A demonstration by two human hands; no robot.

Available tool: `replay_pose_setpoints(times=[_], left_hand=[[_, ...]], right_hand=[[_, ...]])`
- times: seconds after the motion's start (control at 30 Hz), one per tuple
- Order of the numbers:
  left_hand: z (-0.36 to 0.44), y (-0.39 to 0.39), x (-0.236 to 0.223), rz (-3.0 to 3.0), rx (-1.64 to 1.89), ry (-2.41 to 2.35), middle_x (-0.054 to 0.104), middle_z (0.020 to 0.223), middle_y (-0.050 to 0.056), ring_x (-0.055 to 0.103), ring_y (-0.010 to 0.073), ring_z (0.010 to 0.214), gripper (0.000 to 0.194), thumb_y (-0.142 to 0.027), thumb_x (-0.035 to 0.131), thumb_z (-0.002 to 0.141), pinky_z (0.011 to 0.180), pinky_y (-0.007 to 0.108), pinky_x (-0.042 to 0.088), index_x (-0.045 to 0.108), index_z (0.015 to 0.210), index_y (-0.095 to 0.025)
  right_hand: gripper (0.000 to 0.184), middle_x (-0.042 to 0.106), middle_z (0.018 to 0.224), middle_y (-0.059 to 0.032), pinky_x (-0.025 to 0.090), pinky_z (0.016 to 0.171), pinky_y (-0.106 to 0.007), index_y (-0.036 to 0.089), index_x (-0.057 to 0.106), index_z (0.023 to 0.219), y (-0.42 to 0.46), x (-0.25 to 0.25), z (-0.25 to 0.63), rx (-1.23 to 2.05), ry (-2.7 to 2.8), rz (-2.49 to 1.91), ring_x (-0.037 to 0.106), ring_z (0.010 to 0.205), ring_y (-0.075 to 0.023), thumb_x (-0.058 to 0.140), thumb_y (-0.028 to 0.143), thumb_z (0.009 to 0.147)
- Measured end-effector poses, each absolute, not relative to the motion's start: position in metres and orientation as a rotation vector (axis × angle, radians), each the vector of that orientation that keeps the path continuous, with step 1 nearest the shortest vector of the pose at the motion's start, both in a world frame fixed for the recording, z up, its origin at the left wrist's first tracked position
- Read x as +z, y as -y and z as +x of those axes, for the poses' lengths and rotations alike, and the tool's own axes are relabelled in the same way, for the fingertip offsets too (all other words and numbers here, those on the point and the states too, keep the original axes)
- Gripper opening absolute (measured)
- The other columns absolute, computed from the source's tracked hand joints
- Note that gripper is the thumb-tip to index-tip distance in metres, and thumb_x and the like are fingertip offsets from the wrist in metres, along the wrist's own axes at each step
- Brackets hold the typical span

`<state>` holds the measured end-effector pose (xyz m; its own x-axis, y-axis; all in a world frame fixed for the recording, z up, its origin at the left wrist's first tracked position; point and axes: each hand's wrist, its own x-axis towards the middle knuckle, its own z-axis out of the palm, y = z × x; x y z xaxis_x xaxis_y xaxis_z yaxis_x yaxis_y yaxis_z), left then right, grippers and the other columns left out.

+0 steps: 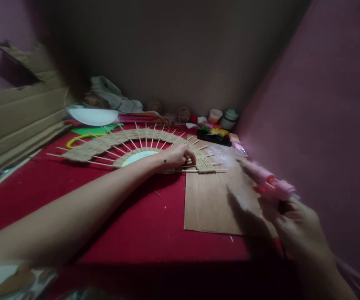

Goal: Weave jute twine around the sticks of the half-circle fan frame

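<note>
A half-round woven fan [132, 134] of tan twine and thin wooden sticks lies across the table, with a pale half disc [138, 157] at its inner middle. My left hand [178, 156] reaches over the disc to the fan's right side. Its fingers are curled down onto the sticks at the inner edge of the woven band; the fingertips are partly hidden. In my right hand [295, 221] is a pink hot glue gun [270, 181] with a small red light lit. Its nozzle points up and left, apart from the fan, above a brown board [207, 204].
A red cloth [129, 221] covers the table. Along the back stand a white plate [94, 117], twine balls [184, 114], a black tray [212, 136], a cup [215, 116] and a jar [229, 119]. Cardboard [20, 112] rises at left; a pink wall [323, 104] bounds the right.
</note>
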<state>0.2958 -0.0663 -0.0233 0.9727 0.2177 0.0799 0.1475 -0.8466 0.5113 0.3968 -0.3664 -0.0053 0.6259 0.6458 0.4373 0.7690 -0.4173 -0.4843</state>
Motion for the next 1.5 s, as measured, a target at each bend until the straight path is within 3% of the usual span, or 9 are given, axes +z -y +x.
replay_pose_setpoints(times=[0.13,0.23,0.37,0.53,0.67,0.8,0.9,1.37,1.5], left_hand=[[0.298,0.061,-0.024,2.517,0.093,-0.269,0.066,0.086,0.006,0.054,0.0127,0.070,0.044,-0.001,0.042,0.071,0.067,0.024,0.040,0.074,0.096,-0.016],[0.299,0.057,-0.024,2.484,0.044,-0.245,0.068,0.080,0.005,0.053,0.0118,0.063,0.043,-0.003,0.042,0.072,0.061,0.023,0.039,0.074,0.097,-0.018],[0.300,0.057,-0.025,2.445,0.041,-0.226,0.068,0.070,0.004,0.053,0.0115,0.057,0.043,-0.003,0.040,0.073,0.055,0.022,0.037,0.074,0.094,-0.017],[0.299,0.059,-0.025,2.403,0.080,-0.224,0.068,0.068,0.004,0.054,0.0119,0.058,0.046,0.000,0.039,0.070,0.056,0.023,0.038,0.075,0.093,-0.017],[0.298,0.059,-0.022,2.444,0.092,-0.184,0.067,0.068,0.005,0.052,0.0129,0.058,0.044,-0.001,0.041,0.071,0.059,0.025,0.039,0.075,0.094,-0.015],[0.300,0.056,-0.023,2.476,0.116,-0.140,0.068,0.073,0.005,0.052,0.0131,0.061,0.043,0.000,0.043,0.070,0.060,0.025,0.039,0.075,0.094,-0.015],[0.302,0.054,-0.026,2.471,0.122,-0.145,0.068,0.074,0.004,0.052,0.0120,0.061,0.044,0.001,0.043,0.069,0.059,0.024,0.038,0.075,0.095,-0.016],[0.304,0.049,-0.034,2.465,0.178,-0.111,0.067,0.072,0.004,0.049,0.0122,0.059,0.042,0.000,0.045,0.069,0.057,0.025,0.037,0.075,0.092,-0.017],[0.302,0.052,-0.032,2.445,0.143,-0.126,0.068,0.072,0.006,0.049,0.0125,0.057,0.046,0.001,0.042,0.067,0.057,0.026,0.037,0.074,0.097,-0.014]], right_hand=[[0.035,0.072,0.089,-0.0091,0.053,0.064,-0.029,0.018,0.069,0.104,0.343,0.010,0.372,0.254,1.181,-2.007,0.065,0.076,-0.0214,0.055,0.040,0.081],[0.041,0.069,0.105,-0.0090,0.053,0.079,-0.035,0.022,0.061,0.122,0.327,0.013,0.363,0.373,1.253,-1.929,0.065,0.088,-0.0222,0.052,0.037,0.085],[0.042,0.062,0.122,-0.0076,0.045,0.094,-0.038,0.026,0.055,0.129,0.315,0.009,0.364,0.416,1.340,-1.865,0.059,0.106,-0.0218,0.050,0.033,0.088],[0.040,0.065,0.115,-0.0080,0.049,0.085,-0.038,0.027,0.058,0.126,0.307,0.002,0.366,0.370,1.313,-1.939,0.060,0.103,-0.0242,0.049,0.038,0.089],[0.037,0.067,0.105,-0.0081,0.045,0.091,-0.041,0.024,0.061,0.121,0.305,-0.002,0.364,0.352,1.313,-1.941,0.057,0.108,-0.0258,0.050,0.039,0.088],[0.036,0.069,0.090,-0.0067,0.050,0.070,-0.033,0.019,0.065,0.111,0.308,-0.011,0.369,0.393,1.179,-2.049,0.063,0.083,-0.0222,0.053,0.043,0.086],[0.036,0.069,0.088,-0.0068,0.047,0.058,-0.028,0.018,0.066,0.106,0.311,-0.017,0.373,0.357,1.145,-2.060,0.061,0.073,-0.0196,0.056,0.044,0.084],[0.026,0.061,0.083,-0.0050,0.040,0.049,-0.025,0.020,0.066,0.088,0.304,-0.017,0.368,0.260,1.164,-2.073,0.051,0.062,-0.0140,0.054,0.043,0.084],[0.023,0.061,0.083,-0.0043,0.041,0.049,-0.025,0.019,0.065,0.092,0.303,-0.018,0.368,0.312,1.163,-2.078,0.052,0.063,-0.0141,0.054,0.038,0.084]])
